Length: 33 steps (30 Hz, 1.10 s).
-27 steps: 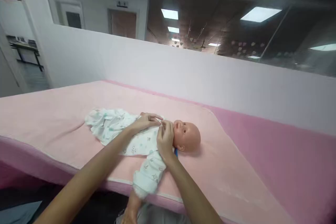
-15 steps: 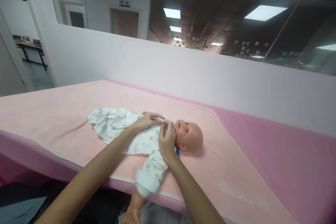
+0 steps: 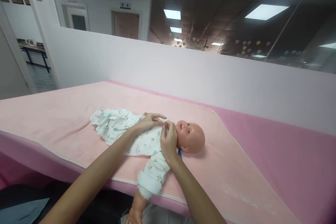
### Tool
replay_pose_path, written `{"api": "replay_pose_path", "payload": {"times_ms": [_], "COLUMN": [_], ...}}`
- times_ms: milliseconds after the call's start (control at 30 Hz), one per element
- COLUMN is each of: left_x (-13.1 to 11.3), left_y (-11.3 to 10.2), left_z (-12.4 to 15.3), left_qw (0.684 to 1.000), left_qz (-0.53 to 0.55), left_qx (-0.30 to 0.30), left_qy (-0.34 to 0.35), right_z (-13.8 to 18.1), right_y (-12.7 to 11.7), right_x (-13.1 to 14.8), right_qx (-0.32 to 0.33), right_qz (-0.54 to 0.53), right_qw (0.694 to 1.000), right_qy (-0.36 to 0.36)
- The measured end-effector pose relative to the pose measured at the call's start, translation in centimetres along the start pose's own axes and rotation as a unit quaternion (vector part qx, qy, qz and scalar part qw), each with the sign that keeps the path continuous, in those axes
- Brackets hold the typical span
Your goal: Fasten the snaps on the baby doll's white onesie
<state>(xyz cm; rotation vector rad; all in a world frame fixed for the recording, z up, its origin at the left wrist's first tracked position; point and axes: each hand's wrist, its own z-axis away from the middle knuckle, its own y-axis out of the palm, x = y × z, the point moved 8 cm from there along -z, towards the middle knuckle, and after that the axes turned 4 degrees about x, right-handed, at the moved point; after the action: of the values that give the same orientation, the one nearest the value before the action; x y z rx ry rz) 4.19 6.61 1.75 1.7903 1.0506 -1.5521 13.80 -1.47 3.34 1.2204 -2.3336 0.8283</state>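
A baby doll (image 3: 193, 136) lies on its back on the pink cloth (image 3: 236, 171), head to the right, its near arm reaching over the near edge. The left hand (image 3: 150, 122) and right hand (image 3: 169, 138) meet at the neckline of its white printed garment (image 3: 147, 143), fingers bent; whether either grip is closed on fabric I cannot tell.

Doll (image 3: 191, 139), one, face up on a pink pad (image 3: 244, 168); head at three o'clock. Garment (image 3: 147, 143), white, printed; near sleeve (image 3: 154, 169) extending toward seven o'clock. Left grip (image 3: 148, 123) and right grip (image 3: 169, 139), bare hands: fingers together at upper chest; pinch unclear. White wall (image 3: 199, 77), twelve o'clock. Heart shapes (image 3: 244, 48), one o'clock.
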Motion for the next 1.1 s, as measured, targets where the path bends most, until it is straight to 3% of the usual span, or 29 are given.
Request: {"api": "replay_pose_path", "payload": {"times_ms": [1100], "left_x": [-0.7], "left_y": [0.6], "left_z": [0.3], "left_qw": [0.999], "left_qz": [0.029], "left_qx": [0.028], "left_qy": [0.01], "right_z": [0.1], "right_y": [-0.6], "right_x": [1.0], "right_qx": [-0.046], "right_qz": [0.033], "right_qw": [0.997], "right_qy": [-0.044]}}
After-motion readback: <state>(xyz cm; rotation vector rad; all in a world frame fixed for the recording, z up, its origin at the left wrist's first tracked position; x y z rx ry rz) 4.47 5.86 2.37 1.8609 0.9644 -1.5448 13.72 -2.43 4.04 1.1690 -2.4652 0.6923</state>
